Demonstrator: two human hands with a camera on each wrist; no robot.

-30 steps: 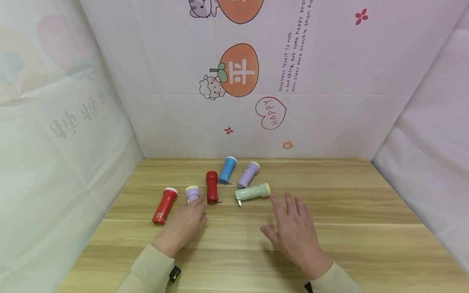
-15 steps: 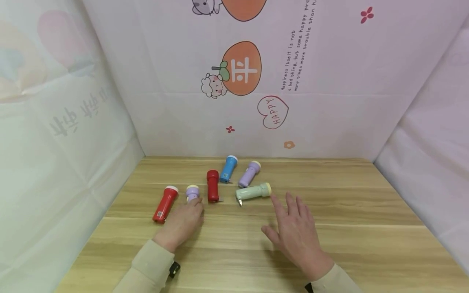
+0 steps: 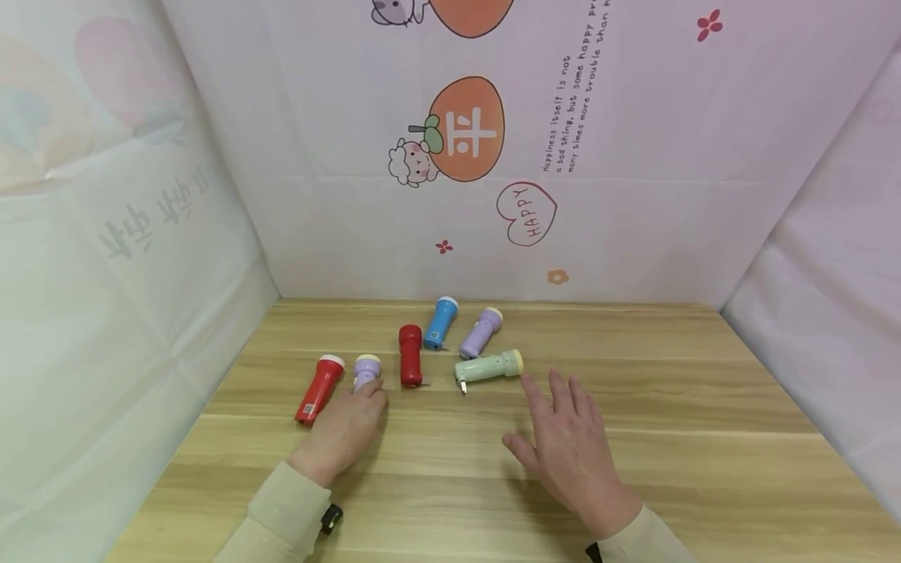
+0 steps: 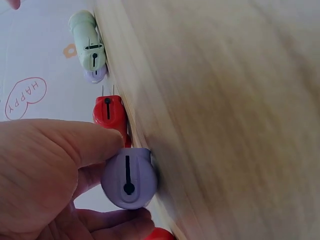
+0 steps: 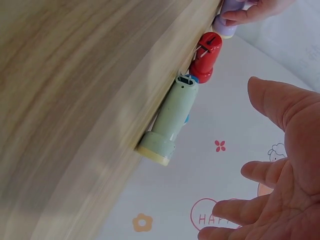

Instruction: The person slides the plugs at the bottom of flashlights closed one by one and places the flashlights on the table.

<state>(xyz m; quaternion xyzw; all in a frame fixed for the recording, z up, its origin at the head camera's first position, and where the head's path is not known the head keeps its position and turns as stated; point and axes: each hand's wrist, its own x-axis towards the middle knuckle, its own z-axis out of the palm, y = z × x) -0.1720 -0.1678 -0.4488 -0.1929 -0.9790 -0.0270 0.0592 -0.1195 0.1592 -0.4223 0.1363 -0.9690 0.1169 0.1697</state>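
My left hand grips a purple flashlight by its body, thumb on one side and fingers curled on the other. Its pale yellow lens end points to the back wall. Left of it lies a red flashlight with a white rim. A second red flashlight, with metal prongs folded out, lies to its right. My right hand is spread over the table with fingers straight, holding nothing. Just beyond its fingertips lies a pale green flashlight, prongs out.
Behind the green flashlight lie a blue flashlight and another purple flashlight. All are on a wood-grain table. White printed cloth walls the back and both sides.
My left hand has shifted slightly left with the purple flashlight, nearer the white-rimmed red one. My right hand stays in place. The head view has tilted a little.
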